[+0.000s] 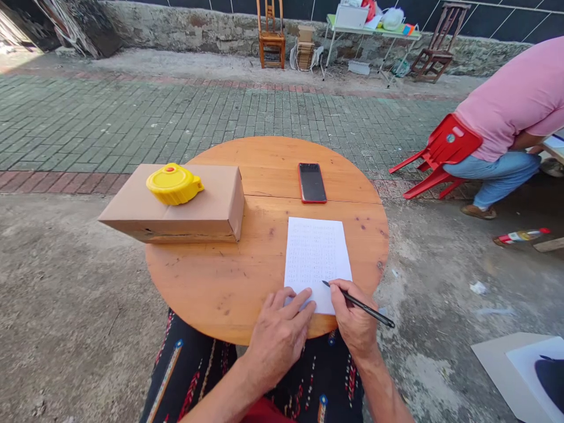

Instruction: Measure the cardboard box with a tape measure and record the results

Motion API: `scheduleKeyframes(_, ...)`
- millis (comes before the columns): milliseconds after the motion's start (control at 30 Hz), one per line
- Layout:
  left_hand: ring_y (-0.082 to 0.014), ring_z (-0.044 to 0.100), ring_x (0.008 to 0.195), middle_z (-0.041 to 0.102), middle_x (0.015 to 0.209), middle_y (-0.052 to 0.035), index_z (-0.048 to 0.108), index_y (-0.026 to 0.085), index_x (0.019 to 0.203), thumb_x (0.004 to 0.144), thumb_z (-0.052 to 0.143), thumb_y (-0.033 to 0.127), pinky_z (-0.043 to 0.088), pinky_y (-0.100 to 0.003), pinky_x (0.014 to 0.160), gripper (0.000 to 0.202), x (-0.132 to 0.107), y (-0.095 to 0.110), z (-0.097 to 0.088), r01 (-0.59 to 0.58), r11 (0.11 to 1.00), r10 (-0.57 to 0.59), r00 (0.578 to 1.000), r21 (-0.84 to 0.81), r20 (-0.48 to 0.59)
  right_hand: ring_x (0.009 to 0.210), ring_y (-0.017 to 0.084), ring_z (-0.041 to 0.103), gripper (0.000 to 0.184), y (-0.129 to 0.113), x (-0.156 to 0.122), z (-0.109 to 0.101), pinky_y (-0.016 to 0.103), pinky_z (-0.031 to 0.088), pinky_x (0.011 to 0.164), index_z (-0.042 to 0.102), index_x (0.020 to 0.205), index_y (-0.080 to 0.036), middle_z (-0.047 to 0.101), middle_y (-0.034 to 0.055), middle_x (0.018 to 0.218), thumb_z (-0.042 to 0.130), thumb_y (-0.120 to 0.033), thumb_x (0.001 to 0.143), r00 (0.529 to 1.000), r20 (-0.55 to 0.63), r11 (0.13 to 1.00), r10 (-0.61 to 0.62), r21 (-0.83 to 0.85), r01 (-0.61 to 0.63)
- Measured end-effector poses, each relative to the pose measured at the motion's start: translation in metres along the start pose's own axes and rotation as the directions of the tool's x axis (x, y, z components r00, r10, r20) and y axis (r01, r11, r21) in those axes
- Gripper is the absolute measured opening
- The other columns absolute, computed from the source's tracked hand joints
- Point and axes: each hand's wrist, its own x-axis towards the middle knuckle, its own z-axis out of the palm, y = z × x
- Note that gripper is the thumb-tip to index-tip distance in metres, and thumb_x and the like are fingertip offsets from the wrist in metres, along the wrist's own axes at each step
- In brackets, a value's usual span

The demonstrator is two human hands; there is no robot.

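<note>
A black pen (365, 306) is gripped in my right hand (356, 320), its tip touching a white sheet of paper (316, 247) on the round wooden table (211, 288). Rows of small handwriting cover much of the sheet, and the tip sits at the lowest row. My left hand (282, 323) lies over the sheet's lower left corner with its fingers stretched out. Beyond the paper rests a dark-screened phone (312, 183) with a red edge.
At the table's left stands a closed cardboard box (198, 230) with a yellow plastic case (174, 184) on top. A person (515, 106) in pink sits on a red chair (449, 141) at right. A bottle (522, 236) lies on the ground. Wooden chairs (271, 38) line the wall.
</note>
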Motion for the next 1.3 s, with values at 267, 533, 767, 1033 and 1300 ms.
scheduleKeyframes(267, -0.0273, 0.056, 0.107, 0.066, 0.132, -0.0053, 0.067, 0.022, 0.118, 0.094, 0.055, 0.015, 0.051, -0.045, 0.087, 0.028, 0.000, 0.000, 0.000, 0.002, 1.000, -0.002, 1.000, -0.003, -0.004, 0.067, 0.014, 0.070, 0.013, 0.002, -0.002, 0.001, 0.023, 0.055, 0.067, 0.068, 0.088, -0.019, 0.074, 0.0005, 0.078, 0.058, -0.022, 0.095, 1.000, 0.005, 1.000, -0.022, -0.015, 0.022)
scheduleKeyframes(533, -0.0280, 0.056, 0.108, 0.066, 0.133, -0.0036, 0.066, 0.022, 0.119, 0.093, 0.056, 0.015, 0.051, -0.046, 0.086, 0.028, 0.000, 0.000, 0.000, 0.009, 1.000, -0.009, 1.000, -0.009, 0.001, 0.068, 0.014, 0.070, 0.014, 0.002, 0.000, 0.003, 0.023, 0.056, 0.069, 0.069, 0.089, -0.018, 0.075, 0.0017, 0.079, 0.057, -0.020, 0.095, 0.999, -0.009, 0.999, -0.037, -0.030, 0.037)
scheduleKeyframes(767, -0.0280, 0.056, 0.107, 0.066, 0.132, -0.0044, 0.066, 0.022, 0.118, 0.093, 0.056, 0.015, 0.051, -0.045, 0.086, 0.028, 0.001, -0.001, 0.001, -0.004, 1.000, 0.004, 1.000, -0.002, -0.010, 0.065, 0.013, 0.070, 0.014, 0.000, -0.001, 0.001, 0.022, 0.055, 0.067, 0.069, 0.087, -0.018, 0.074, 0.0008, 0.076, 0.057, -0.021, 0.095, 0.999, -0.002, 0.999, -0.046, -0.027, 0.046)
scheduleKeyframes(1033, -0.0282, 0.055, 0.105, 0.066, 0.134, -0.0021, 0.066, 0.021, 0.118, 0.092, 0.055, 0.013, 0.053, -0.046, 0.084, 0.029, 0.001, 0.000, -0.001, -0.004, 1.000, 0.003, 1.000, -0.016, -0.015, 0.060, 0.013, 0.067, 0.015, 0.000, 0.000, -0.001, 0.023, 0.054, 0.063, 0.069, 0.084, -0.019, 0.073, 0.0000, 0.073, 0.058, -0.022, 0.094, 1.000, 0.014, 1.000, -0.014, 0.012, 0.014)
scheduleKeyframes(1300, -0.0278, 0.056, 0.105, 0.066, 0.133, -0.0040, 0.066, 0.021, 0.118, 0.091, 0.055, 0.012, 0.053, -0.046, 0.085, 0.030, 0.002, 0.000, -0.001, -0.011, 1.000, 0.011, 1.000, -0.006, -0.006, 0.049, 0.013, 0.060, 0.018, 0.008, -0.013, -0.003, 0.023, 0.050, 0.051, 0.072, 0.091, -0.020, 0.064, -0.0035, 0.059, 0.060, -0.033, 0.095, 0.962, -0.033, 0.942, 0.270, 0.219, -0.256)
